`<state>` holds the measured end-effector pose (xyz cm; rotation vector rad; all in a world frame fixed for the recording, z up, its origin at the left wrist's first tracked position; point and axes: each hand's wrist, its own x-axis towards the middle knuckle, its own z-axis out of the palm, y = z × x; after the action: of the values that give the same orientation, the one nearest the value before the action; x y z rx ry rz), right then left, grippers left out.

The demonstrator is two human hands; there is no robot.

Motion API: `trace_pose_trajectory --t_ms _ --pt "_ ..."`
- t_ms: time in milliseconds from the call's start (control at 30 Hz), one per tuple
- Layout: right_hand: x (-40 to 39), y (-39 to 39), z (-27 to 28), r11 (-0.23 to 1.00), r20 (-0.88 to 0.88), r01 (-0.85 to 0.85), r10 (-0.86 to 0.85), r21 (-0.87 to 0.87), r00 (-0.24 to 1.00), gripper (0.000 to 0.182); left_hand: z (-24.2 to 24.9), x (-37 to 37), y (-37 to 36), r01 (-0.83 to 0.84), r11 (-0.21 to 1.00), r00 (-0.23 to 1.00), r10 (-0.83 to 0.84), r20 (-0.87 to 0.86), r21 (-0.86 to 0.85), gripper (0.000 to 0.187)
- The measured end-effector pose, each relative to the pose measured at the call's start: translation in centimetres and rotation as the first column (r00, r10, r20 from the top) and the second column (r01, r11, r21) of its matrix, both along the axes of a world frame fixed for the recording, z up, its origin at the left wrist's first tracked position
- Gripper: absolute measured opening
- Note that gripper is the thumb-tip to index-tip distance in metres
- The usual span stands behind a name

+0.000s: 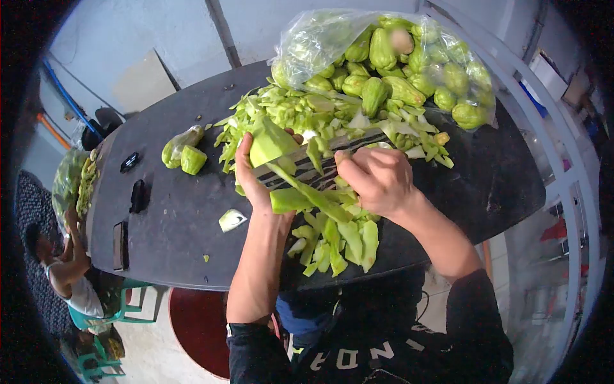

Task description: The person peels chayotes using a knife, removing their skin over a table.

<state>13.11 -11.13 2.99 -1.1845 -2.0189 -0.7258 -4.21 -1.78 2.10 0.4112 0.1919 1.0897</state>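
Note:
My left hand [252,176] is wrapped round a pale green, peeled chayote [270,142], held up over the table. Closed with the thumb against the curled fingers, my right hand [377,176] is to the right of it; what it grips is too hidden to name. Between the hands lies a dark striped surface [313,160], partly covered by green strips. A long peel strip [310,192] slants down from near the chayote. Loose peelings [345,237] are heaped below my hands, and a larger heap of peelings [307,109] lies behind them.
Whole chayotes [384,57] fill a clear plastic bag at the back of the black table [173,237]. Left are two chayote pieces [193,160], a cut chunk [232,220] and small black objects [137,196]. A person [70,269] sits far left; metal rails [566,173] stand right.

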Motion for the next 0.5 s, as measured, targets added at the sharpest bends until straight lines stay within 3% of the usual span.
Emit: trace_pose_trajectory --t_ms 267,500 --pt "0.33 0.56 -0.49 0.999 -0.022 0.004 -0.004 0.032 1.0 0.016 0.54 0.12 -0.42 -0.031 0.999 0.996 0.029 -0.085 -0.021 0.046" --pt "0.66 0.64 -0.78 1.0 -0.087 -0.007 0.008 0.008 0.996 0.019 0.52 -0.18 -0.48 -0.028 0.996 0.991 0.039 -0.131 0.085 0.047"
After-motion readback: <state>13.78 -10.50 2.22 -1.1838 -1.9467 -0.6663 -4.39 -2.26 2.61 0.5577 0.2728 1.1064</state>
